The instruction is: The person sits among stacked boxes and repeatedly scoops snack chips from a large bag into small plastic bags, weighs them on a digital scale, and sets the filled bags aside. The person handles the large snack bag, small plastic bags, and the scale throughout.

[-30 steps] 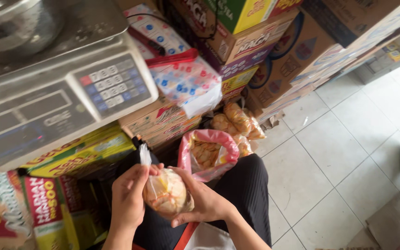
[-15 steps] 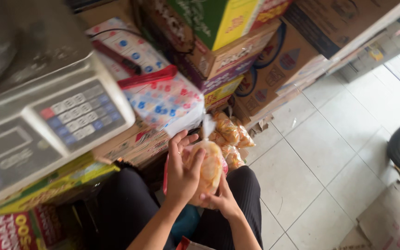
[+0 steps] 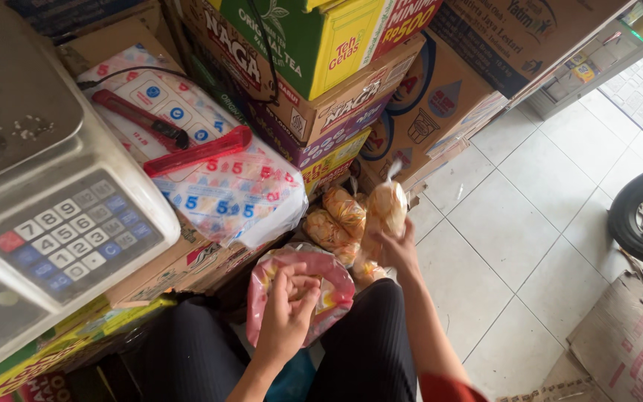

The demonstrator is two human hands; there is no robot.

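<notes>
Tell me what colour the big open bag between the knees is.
Pink, a translucent plastic bag with pale snacks showing through; the head view shows it, with the left hand at its mouth.

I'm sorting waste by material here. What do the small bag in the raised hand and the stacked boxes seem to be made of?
Small bag: seemingly thin clear plastic film, glossy; the contents show through and the top is twisted. Stacked boxes: probably corrugated cardboard, matte brown with printed faces.

A grey digital scale (image 3: 53,223) with a keypad sits at left. Right of it lies a clear plastic-wrapped pack (image 3: 225,190); beyond, stacked green, yellow and brown cardboard cartons (image 3: 351,82); below, small clear filled bags (image 3: 344,216).
</notes>
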